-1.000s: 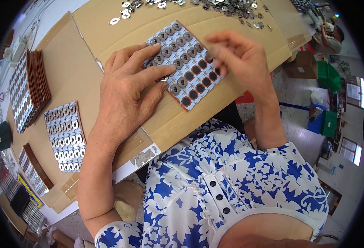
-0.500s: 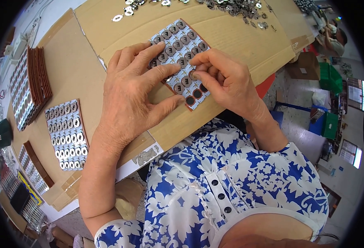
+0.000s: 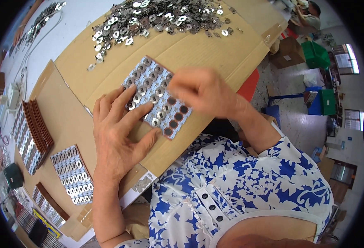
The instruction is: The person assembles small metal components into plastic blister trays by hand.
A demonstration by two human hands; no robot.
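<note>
A light-blue panel (image 3: 161,94) with a reddish-brown edge lies on the cardboard, covered in rows of small metal plates. Along its near right end are several dark round spots (image 3: 178,117) without plates on them. My left hand (image 3: 120,128) rests on the panel's left side, fingers spread, holding it down, with no object visible in it. Over the panel's right edge hovers my right hand (image 3: 209,93), smeared by motion. Its fingers are bent, and whether they hold anything is not visible.
A heap of loose metal plates (image 3: 161,18) spreads across the far side of the cardboard. To the left are a tall stack of panels (image 3: 35,132), a single panel (image 3: 72,174) and a smaller stack (image 3: 49,204). A red stool (image 3: 249,87) stands past the table's right edge.
The view has shifted, showing more of the plate heap. My right hand has moved off the plates near the dark spots toward the panel's right edge. My left hand stays on the panel.
</note>
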